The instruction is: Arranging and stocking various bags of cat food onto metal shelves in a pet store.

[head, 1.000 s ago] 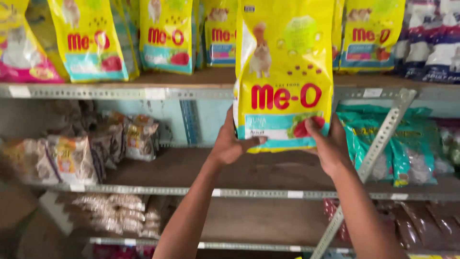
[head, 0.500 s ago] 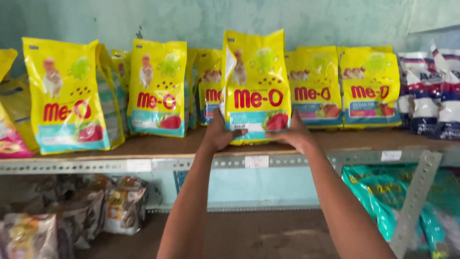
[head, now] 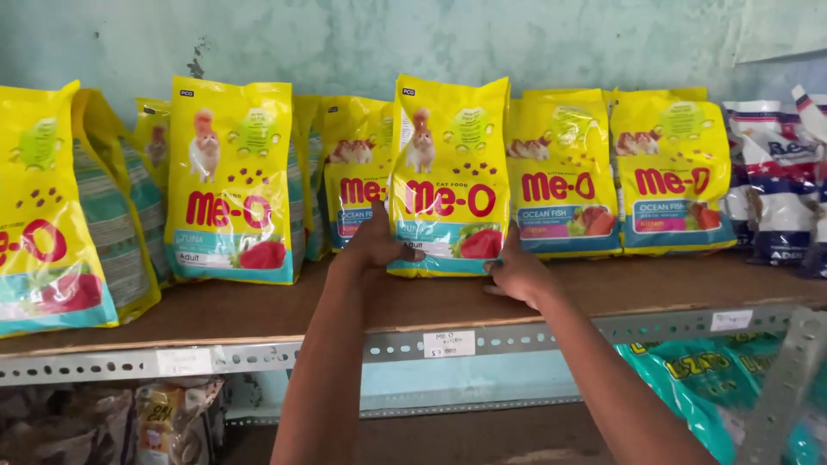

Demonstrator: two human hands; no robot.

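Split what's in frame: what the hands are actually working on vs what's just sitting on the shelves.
In hand:
- yellow bag, upright on the wooden shelf
- left hand on its lower left edge
- right hand at its lower right corner

Just sitting there:
- other yellow bags in the same row
- white and blue bags at the far right
- green bags on the shelf below

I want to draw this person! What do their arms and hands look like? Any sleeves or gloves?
Both arms are bare as far as the picture shows, with no sleeves. The left hand and right hand wear no gloves, and no rings, watch or bracelets show. The right hand's fingernails look dark.
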